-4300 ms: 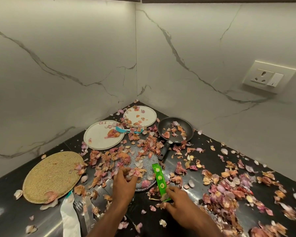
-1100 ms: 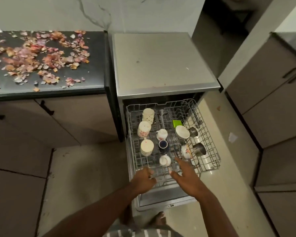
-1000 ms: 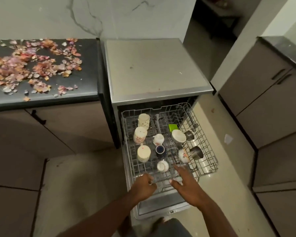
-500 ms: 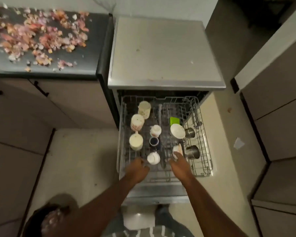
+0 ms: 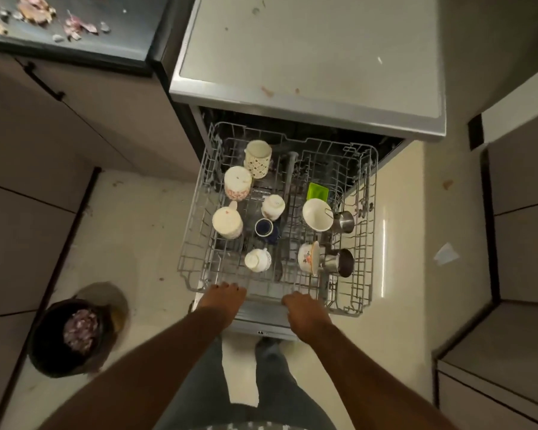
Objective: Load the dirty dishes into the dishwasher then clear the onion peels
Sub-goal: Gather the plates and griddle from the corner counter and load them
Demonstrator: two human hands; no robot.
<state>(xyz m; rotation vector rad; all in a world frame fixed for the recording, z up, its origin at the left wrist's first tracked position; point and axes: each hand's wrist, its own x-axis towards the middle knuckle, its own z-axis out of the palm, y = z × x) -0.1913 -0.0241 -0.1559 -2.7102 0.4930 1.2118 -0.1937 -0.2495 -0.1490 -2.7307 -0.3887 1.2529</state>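
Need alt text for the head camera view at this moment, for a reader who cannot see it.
Seen from above, a person's left hand and right hand rest on the front edge of a pulled-out dishwasher rack holding cups and steel tumblers. A black bin with onion peels stands on the floor at left; more peels lie on the counter.

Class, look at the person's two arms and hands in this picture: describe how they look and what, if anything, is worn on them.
Both forearms are bare as far as the picture shows: no sleeves, watch, bracelet or gloves in view. The left hand has dark-painted fingernails. The right hand shows no ring; its nails cannot be made out.
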